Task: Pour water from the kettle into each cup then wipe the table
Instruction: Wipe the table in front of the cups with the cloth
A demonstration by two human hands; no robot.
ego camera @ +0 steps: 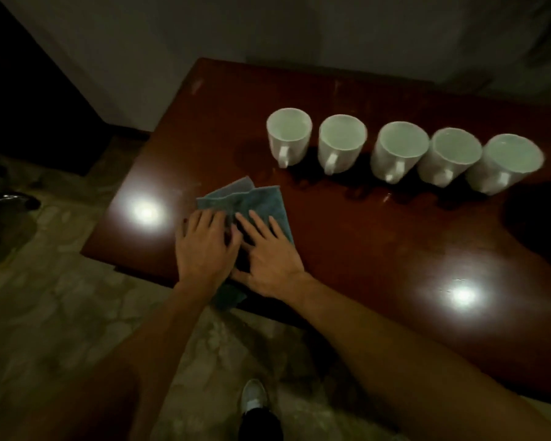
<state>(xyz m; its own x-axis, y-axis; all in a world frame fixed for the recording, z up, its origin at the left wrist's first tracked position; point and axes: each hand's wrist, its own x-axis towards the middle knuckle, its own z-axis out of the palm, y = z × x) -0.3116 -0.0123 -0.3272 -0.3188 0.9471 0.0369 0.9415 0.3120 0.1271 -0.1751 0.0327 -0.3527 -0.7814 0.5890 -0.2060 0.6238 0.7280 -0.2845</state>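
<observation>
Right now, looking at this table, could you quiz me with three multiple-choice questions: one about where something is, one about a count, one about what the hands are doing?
1. Where does the blue cloth lie?
A. Under both hands at the table's near edge
B. Inside a cup
C. On the floor

2. How many white cups stand in the row?
A. Three
B. Five
C. Seven

3. How do the left hand and right hand meet the cloth?
A. Both clench it in fists
B. Neither touches it
C. Both press on it with straight fingers

Answers: 1 A, since the cloth spreads on the dark red table beneath the hands, one corner hanging over the edge. 2 B, five cups stand side by side. 3 C, both hands lie flat, fingers extended on the cloth.
</observation>
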